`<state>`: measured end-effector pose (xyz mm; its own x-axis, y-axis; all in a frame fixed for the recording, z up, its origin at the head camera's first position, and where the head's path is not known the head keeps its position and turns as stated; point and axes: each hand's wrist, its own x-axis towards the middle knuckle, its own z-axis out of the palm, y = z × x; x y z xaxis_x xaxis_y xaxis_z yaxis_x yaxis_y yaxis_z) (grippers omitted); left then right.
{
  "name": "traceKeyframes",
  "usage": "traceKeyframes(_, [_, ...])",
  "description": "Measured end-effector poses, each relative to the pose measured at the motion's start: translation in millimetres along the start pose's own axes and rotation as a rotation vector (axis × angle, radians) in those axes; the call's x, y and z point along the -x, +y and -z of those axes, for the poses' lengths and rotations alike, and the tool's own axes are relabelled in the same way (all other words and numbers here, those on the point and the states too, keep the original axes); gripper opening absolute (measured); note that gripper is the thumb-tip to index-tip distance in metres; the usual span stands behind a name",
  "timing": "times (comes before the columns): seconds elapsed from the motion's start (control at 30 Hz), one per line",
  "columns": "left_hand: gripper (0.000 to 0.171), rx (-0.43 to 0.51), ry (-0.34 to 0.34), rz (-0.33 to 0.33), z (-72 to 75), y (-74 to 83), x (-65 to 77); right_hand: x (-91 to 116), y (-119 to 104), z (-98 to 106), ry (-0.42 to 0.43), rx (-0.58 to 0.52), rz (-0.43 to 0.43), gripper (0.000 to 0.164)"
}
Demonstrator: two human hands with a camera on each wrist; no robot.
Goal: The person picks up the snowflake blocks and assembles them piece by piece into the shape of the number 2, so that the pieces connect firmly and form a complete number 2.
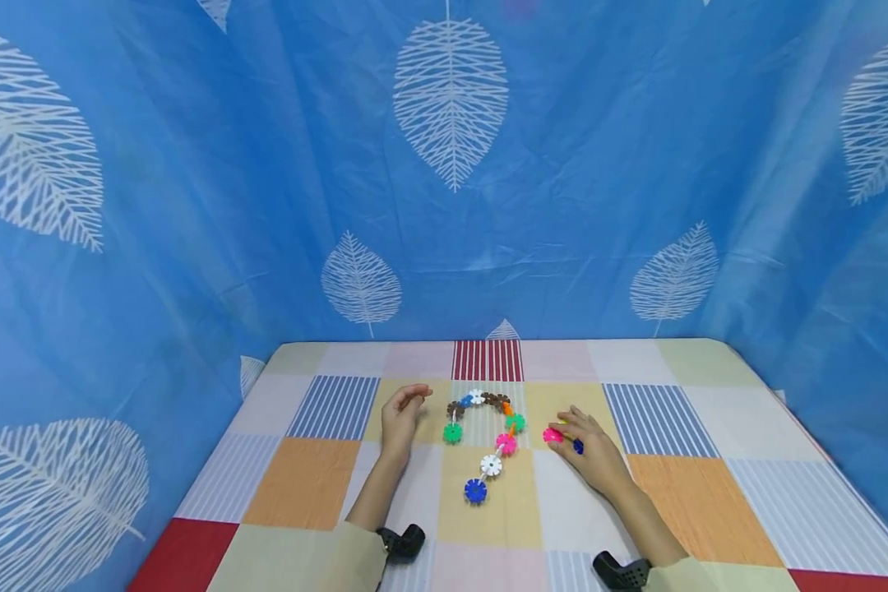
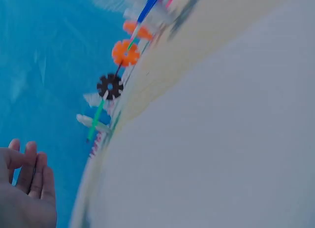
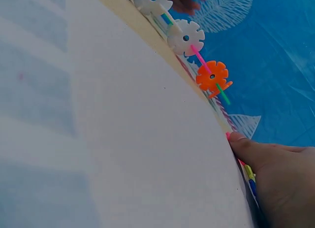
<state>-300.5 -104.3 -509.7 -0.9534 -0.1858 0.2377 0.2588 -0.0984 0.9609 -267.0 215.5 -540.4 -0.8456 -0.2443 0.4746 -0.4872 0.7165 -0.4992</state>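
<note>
Right hand [image 1: 596, 454] pinches pink disc [image 1: 552, 435] — left hand [image 1: 402, 418] near disc chain [image 1: 515, 423].

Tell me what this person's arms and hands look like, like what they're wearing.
The left hand and right hand are gloveless. Light beige sleeves stop short of them, with a small black device beside each sleeve end.

One disc chain [image 1: 507, 409], two green discs [image 1: 453, 432], two white discs [image 1: 492, 466], two pink discs [image 1: 506, 445], two cameras [image 1: 407, 543]

Legible markings: none. From where I stand, no text, label, brand, number or sign can be read on any surface.
</note>
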Motion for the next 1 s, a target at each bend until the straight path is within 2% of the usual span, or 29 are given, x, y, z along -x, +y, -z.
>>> traceKeyframes(0.07, [0.016,0.048,-0.023,-0.005,0.5,8.7,11.6,0.3,0.7,1.0,0.011,0.005,-0.007,0.031])
traceKeyframes(0.13, [0.017,0.081,-0.092,0.018,-0.9,16.1,24.3,0.5,1.0,1.9,0.024,0.004,-0.002,0.03])
traceKeyframes(0.27, [0.025,0.091,-0.281,0.159,-4.1,23.6,48.7,-0.3,0.6,2.6,0.05,-0.012,0.024,0.029])
traceKeyframes(0.4, [0.026,0.014,-0.421,0.29,-3.9,20.7,65.3,-1.2,-0.3,1.0,0.051,-0.031,0.026,0.031])
traceKeyframes(0.63, [0.02,-0.178,-0.609,0.369,-4.6,21.0,75.2,-0.3,-1.1,0.0,0.062,-0.038,0.007,0.032])
traceKeyframes(0.73, [0.019,-0.191,-0.666,0.402,-4.8,21.9,77.1,-0.9,-2.3,-0.5,0.097,-0.018,0.028,0.033])
traceKeyframes(0.87, [0.018,-0.166,-0.696,0.423,-4.8,23.1,78.6,-1.7,-4.7,-2.2,0.15,-0.029,0.039,0.032])
traceKeyframes(0.93, [0.018,-0.156,-0.687,0.436,-5.9,22.5,78.3,-1.8,-7.5,-3.5,0.162,-0.098,0.024,0.03])
traceKeyframes(1.0, [0.018,-0.128,-0.666,0.457,-7.8,20.8,77.9,-1.5,-12.9,-4.7,0.151,-0.222,0.0,0.026])
